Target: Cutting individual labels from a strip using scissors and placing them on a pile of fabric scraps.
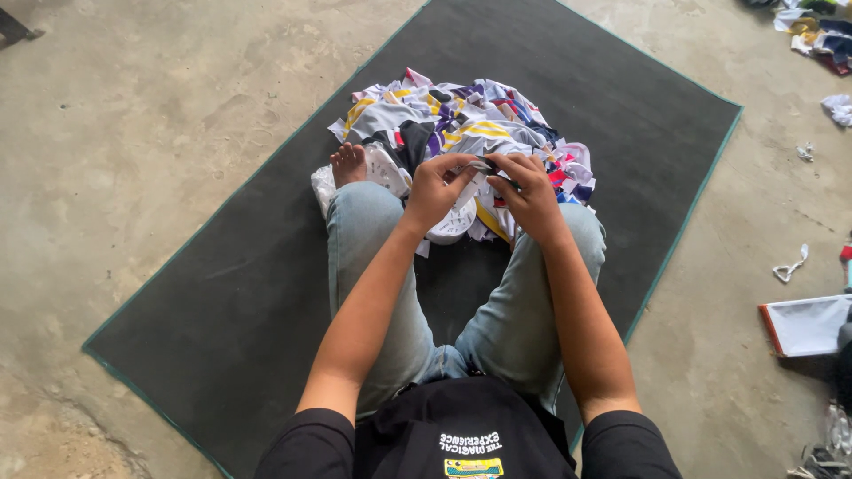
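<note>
- Left hand [435, 188] and right hand [531, 191] both up over the knees, fingers pinched on one small dark-and-white fabric scrap [480, 167] held between them.
- I read both hands as clenched on that scrap; the exact grip under the fingers is hidden.
- Scrap sits just above the near edge of the fabric pile [461, 124], a mixed heap of white, yellow, purple and red.
- Pile lies on a dark mat [222, 293] with a green edge, over a concrete floor [133, 115].
- Bare foot [348, 164] rests against the pile's left side.
- White mesh piece [454, 222] hangs below the hands.
- More scraps [821, 31] far right on the floor.
</note>
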